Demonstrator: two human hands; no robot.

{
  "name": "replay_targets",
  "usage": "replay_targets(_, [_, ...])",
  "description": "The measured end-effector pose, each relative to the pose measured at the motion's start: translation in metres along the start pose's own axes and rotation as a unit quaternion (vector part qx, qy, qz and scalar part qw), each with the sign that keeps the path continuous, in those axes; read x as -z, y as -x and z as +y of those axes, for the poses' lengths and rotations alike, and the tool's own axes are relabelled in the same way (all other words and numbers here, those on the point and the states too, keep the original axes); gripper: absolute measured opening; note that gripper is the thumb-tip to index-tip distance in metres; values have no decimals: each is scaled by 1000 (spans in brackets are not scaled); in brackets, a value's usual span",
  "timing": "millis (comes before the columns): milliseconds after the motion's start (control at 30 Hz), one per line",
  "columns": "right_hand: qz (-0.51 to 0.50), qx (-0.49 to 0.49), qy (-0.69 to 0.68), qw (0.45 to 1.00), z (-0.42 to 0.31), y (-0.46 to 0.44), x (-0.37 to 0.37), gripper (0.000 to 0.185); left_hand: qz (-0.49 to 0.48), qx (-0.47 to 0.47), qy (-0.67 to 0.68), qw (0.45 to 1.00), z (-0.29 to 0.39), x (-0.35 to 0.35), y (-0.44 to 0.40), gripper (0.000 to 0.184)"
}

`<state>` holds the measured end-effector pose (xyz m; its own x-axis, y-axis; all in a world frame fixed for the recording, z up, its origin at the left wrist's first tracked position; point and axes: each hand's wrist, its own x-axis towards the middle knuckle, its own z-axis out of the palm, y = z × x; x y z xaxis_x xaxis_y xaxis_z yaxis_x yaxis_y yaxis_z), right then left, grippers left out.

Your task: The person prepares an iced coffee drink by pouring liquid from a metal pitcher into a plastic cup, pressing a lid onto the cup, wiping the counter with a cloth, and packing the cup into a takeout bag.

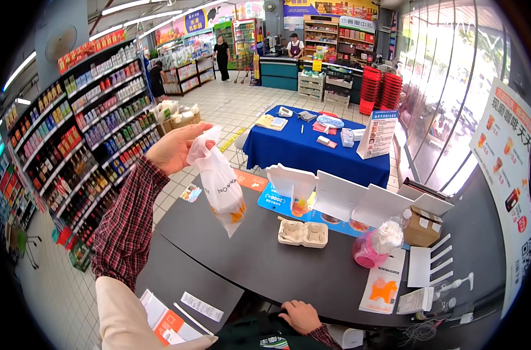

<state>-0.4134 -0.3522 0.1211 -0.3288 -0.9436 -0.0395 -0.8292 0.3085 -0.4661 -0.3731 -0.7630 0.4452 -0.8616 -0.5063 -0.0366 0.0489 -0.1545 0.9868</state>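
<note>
My left hand (175, 149), raised over the far side of the dark counter (251, 256), pinches the top of a white plastic bag (220, 189). The bag hangs limp and narrow, with dark lettering and an orange print near its bottom. My right hand (300, 318) lies at the counter's near edge with its fingers spread and nothing in them. A beige moulded cup carrier (303, 233) sits on the counter between the two hands. A flat white paper bag with an orange print (384, 288) lies to the right of my right hand.
A pink-based plastic jar (367, 251) and a cardboard box (422, 226) stand on the right. White panels (341, 195) line the counter's far edge. Beyond is a blue-covered table (289, 149). Paper slips (201, 307) lie front left. Stocked shelves (85, 122) and people are farther off.
</note>
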Motion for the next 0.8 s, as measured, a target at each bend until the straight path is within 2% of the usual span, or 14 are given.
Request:
replay_targets(167, [-57,23,0,998,-5,1,-7,33,35,42,6,999,-18,25,12,44])
replay_targets(200, [-23,38,-2,999,-3,2,-15,29,43,50,15,998,-20,33,13,45])
replay_targets(333, [-27,37,10,999,-2,-1,-13,29,114,67,38,990,-25,53,20,46])
replay_targets(467, [-12,38,5,999,1,-4,-14,29,104,55,70,991,-37,76,26,27])
replay_targets(500, [-45,25,12,999,-3,-5,-7,32,90,64,74,991,-44,85,26,21])
replay_targets(600, [-32,41,7,999,-1,-8,-10,31,147,78,50,985,-74,89,25,19])
replay_targets(667, [-57,39,14,998,0,-9,-13,32,156,74,52,984,-105,99,21,15])
replay_targets(700, [-66,36,21,997,0,-9,-14,32,121,96,57,986,-117,107,23,26])
replay_targets(800, [-49,70,20,996,6,-11,-24,34,191,106,26,975,-156,121,22,31])
